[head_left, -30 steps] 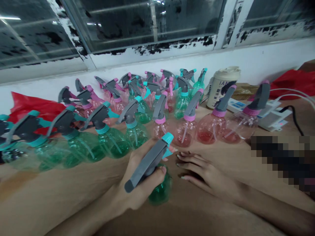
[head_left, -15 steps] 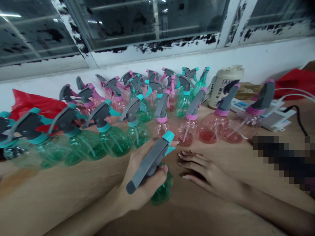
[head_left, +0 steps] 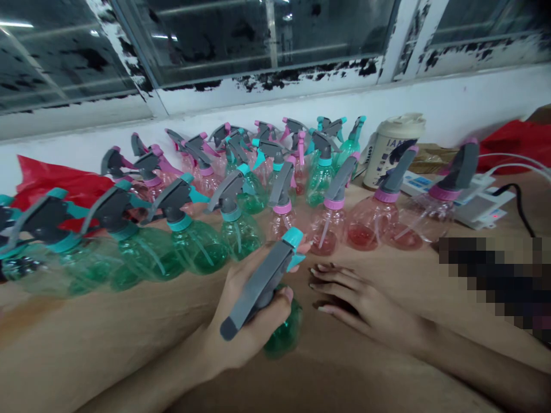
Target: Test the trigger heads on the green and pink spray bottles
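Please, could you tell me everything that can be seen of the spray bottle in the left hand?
The spray bottle looks like plastic: a grey top with a turquoise nozzle and trigger, above a rounded, see-through green body. It stands nearest the wearer, before the rows of bottles, nozzle pointing away and slightly right. The left hand grips it below the top, hiding its neck. The right hand is apart from it. Whether its base touches the table is unclear.
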Demonstrator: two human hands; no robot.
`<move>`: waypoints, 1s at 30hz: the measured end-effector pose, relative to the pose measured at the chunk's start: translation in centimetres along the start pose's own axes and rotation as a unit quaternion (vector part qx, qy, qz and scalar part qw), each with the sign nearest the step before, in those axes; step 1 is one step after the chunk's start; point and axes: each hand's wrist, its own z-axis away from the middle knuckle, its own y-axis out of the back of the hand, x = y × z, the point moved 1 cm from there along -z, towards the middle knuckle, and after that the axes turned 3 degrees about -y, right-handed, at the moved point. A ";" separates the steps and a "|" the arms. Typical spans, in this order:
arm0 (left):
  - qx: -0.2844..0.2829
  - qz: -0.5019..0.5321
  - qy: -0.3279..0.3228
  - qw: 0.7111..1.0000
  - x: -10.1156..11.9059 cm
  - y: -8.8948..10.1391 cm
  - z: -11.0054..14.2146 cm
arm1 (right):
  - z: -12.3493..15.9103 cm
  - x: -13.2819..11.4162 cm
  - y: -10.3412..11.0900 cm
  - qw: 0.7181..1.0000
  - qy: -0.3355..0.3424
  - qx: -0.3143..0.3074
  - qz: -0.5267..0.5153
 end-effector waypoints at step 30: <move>-0.003 0.058 -0.010 0.998 0.4 0.2 -0.4 | 0.0 0.0 0.0 1.000 -0.009 -0.016 0.001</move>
